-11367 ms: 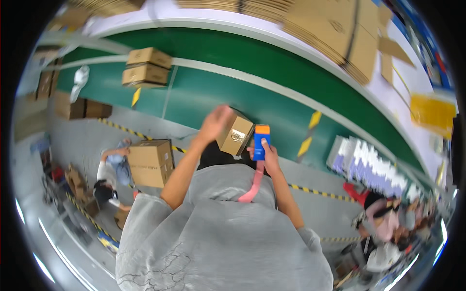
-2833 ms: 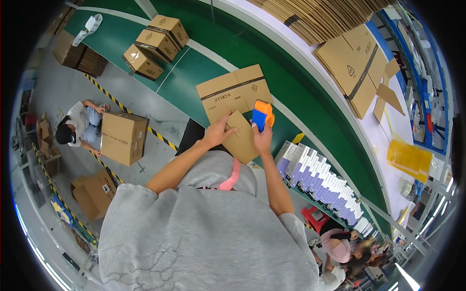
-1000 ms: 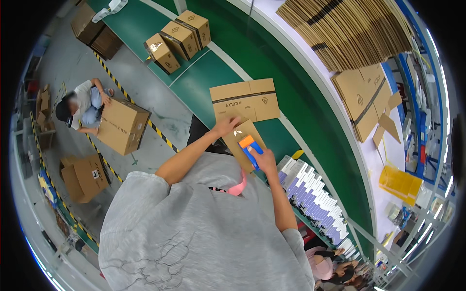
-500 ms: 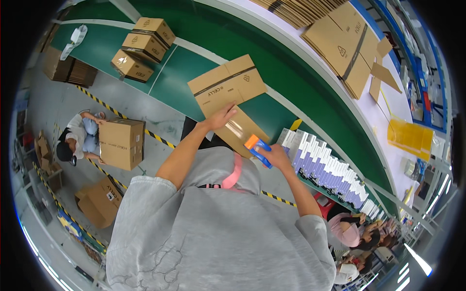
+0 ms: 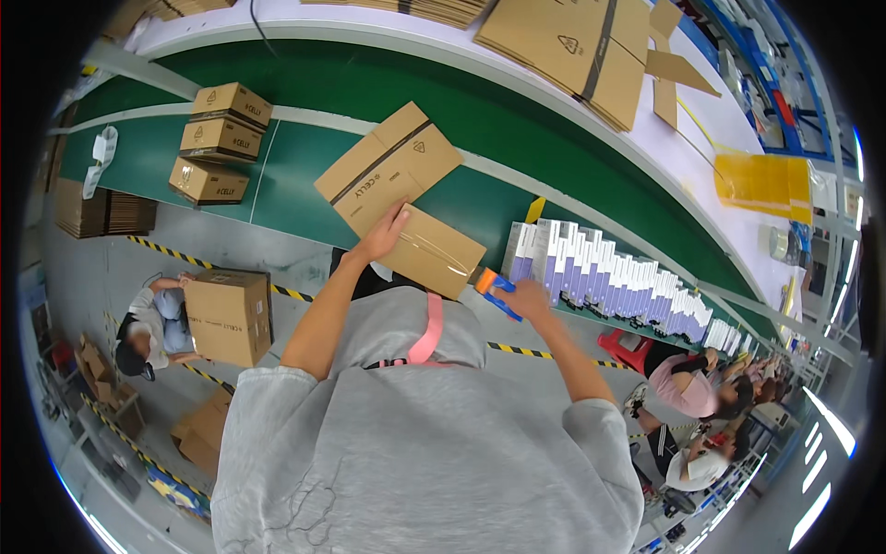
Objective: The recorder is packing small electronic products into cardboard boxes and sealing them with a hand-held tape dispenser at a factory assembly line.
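Note:
A flattened-looking cardboard carton (image 5: pixel 392 166) with a dark printed band lies slantwise on the green bench. My left hand (image 5: pixel 381 235) rests on it, fingers stretched out along the fold between its far and near panels. Glossy clear tape (image 5: pixel 441 249) shines on the near panel, which sticks out past the bench edge toward my body. In my right hand (image 5: pixel 526 300) is a blue and orange tape dispenser (image 5: pixel 496 288). Its dark front end meets the carton's right edge; whether it touches cannot be made out.
Three small closed cartons (image 5: pixel 221 138) are stacked at the bench's left. Rows of white and purple boxes (image 5: pixel 591 268) stand to the right. Flat cartons (image 5: pixel 572 46) lie on the white shelf beyond. A co-worker (image 5: pixel 152 323) holds a large box (image 5: pixel 231 314) at left; others sit at right.
The whole view has turned, shifting the bench contents leftward. My right hand has drawn the tape dispenser off the near panel to the carton's right edge. My left hand stays on the carton.

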A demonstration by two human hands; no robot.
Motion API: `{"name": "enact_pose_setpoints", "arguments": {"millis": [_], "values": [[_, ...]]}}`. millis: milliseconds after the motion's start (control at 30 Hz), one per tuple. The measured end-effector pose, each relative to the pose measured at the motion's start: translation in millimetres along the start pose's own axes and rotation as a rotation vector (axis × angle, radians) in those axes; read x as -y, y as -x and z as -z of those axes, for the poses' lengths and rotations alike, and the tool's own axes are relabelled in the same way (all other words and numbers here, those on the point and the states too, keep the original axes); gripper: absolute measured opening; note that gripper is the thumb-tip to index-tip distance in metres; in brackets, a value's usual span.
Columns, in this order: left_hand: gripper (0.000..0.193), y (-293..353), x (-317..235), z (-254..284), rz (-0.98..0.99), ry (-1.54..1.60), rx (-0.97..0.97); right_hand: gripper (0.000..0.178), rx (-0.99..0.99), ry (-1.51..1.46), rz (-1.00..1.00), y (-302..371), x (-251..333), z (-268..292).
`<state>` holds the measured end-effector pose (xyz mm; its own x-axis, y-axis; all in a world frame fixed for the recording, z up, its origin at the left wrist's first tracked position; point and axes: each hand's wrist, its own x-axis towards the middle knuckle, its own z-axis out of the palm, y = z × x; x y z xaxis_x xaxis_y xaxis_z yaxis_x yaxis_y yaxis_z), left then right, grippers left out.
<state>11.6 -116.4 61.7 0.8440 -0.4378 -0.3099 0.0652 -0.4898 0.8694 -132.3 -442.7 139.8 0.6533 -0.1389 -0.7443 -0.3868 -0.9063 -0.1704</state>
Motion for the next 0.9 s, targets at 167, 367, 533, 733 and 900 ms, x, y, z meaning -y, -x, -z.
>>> {"name": "enact_pose_setpoints", "arguments": {"millis": [167, 367, 533, 733, 900], "values": [[0.061, -5, 4, -9, 0.045, 0.060, -0.022, 0.069, -0.251, 0.102, -0.034, -16, 29, -52], [0.068, 4, 58, -14, 0.592, 0.940, 0.134, 0.043, -0.470, -0.086, 0.002, -40, 61, -102], [0.054, 26, 12, 37, 0.422, 0.379, -0.062, 0.039, -0.379, 0.020, -0.001, -86, 55, -135], [0.031, 51, -83, 73, 0.112, 0.461, -0.047, 0.052, -0.928, -0.445, 0.340, -47, 47, -66], [0.024, 38, -44, 16, -0.044, 0.130, -0.168, 0.064, -1.468, -0.551, -0.290, -17, -40, -69]]}}
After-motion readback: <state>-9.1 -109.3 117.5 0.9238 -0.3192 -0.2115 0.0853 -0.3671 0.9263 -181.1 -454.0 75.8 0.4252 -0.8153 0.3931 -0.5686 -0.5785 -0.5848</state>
